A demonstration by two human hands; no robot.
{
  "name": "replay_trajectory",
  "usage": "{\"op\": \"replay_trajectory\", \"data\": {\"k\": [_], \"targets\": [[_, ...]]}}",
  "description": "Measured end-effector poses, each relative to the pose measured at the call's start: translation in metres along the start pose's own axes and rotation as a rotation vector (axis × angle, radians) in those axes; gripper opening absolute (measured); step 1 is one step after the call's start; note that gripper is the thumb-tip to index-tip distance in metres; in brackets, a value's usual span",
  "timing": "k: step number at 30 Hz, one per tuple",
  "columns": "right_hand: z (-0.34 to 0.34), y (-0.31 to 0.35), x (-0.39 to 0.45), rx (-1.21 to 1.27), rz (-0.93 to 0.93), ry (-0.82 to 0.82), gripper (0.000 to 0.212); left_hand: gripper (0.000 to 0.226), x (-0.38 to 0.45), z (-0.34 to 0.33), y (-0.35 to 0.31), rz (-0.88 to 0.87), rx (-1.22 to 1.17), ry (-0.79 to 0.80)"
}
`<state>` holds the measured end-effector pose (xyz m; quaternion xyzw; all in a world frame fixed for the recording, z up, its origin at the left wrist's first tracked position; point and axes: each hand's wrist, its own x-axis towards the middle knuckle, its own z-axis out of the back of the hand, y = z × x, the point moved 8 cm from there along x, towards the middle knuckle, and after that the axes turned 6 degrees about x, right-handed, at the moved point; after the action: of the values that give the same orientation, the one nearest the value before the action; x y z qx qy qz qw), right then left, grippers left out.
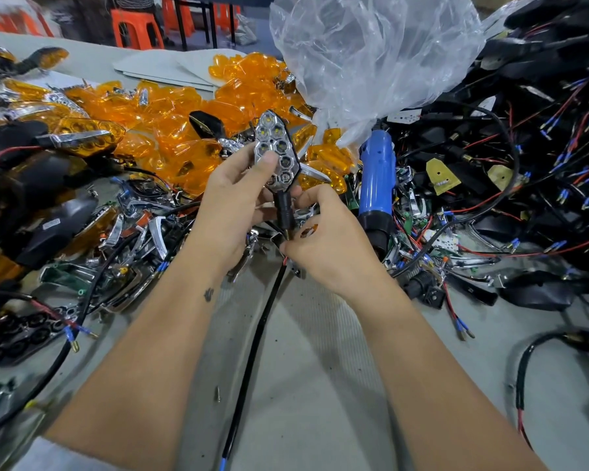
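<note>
Just above the middle of the bench (320, 368), our left hand (228, 212) held a turn-signal lamp (279, 147) upright, its fingers curled round the lower body and the thumb (269, 161) pressed on the chrome honeycomb face. The lamp's black stem (283, 203) pointed down between our two hands. Our right hand (334, 246) sat just beside and below it, its fingertips (291, 248) pinched on the black cable (252, 362) right under the stem's threaded tip. From there the cable ran down across the bench toward us, ending in a blue sleeve at the bottom edge. Behind the lamp lay a heap of orange lenses (170, 124). To its right a blue electric screwdriver (376, 185) lay with its black nose toward us, under a crumpled clear plastic bag (371, 52). Farther right we saw a tangle of wires (524, 171) and black housings. Chrome trims (133, 232) crowded the left side, and a small screw (217, 393) lay loose on the bench near our left forearm.
</note>
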<state>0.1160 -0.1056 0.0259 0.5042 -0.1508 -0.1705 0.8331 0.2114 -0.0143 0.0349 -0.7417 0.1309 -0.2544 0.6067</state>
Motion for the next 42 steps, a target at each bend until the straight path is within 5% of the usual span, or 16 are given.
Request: {"op": "replay_trajectory", "data": {"k": [9, 15, 42], "targets": [[0.0, 0.0032, -0.0012, -0.031, 0.02, -0.002, 0.045, 0.006, 0.0018, 0.0014, 0.0047, 0.0, -0.003, 0.021], [0.0024, 0.0028, -0.0013, 0.008, 0.011, -0.022, 0.045, 0.026, -0.0005, -0.0046, 0.0035, -0.02, -0.03, 0.082], [0.0066, 0.0004, 0.0009, 0.071, -0.02, -0.072, 0.051, 0.032, -0.0032, -0.007, -0.0006, 0.003, -0.147, 0.095]]}}
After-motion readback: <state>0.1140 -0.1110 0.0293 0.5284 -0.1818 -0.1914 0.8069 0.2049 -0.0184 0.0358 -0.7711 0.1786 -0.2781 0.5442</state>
